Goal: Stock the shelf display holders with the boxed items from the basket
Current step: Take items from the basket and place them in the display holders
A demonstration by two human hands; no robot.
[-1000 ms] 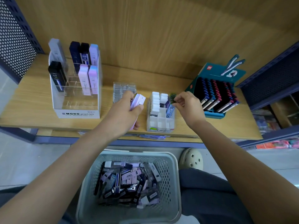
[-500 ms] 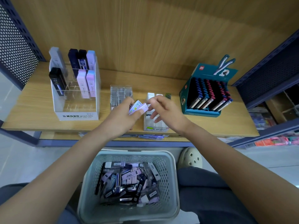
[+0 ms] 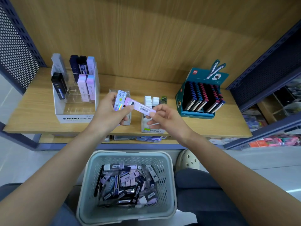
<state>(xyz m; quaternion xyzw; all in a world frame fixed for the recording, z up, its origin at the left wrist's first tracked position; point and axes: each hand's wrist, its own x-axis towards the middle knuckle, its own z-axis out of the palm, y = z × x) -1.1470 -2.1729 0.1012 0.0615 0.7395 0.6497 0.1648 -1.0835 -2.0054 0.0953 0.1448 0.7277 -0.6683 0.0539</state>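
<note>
Gripping pale blue box [image 3: 120, 100] upright in left hand [image 3: 108, 115], thumb on left end of pink box [image 3: 141, 108]. Pinching right end of same pink box with right hand [image 3: 166, 119]; box slanted, bridging both hands above shelf [image 3: 32, 115]. Basket [image 3: 130, 155] of boxed items [image 3: 127, 185] at 6 o'clock. MONO holder [image 3: 76, 119] at 10 o'clock, white holder [image 3: 153, 130] just behind right hand, teal display [image 3: 202, 95] at 2 o'clock.

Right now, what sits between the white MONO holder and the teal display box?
Head view: a small clear plastic holder and a white compartmented holder.
</note>
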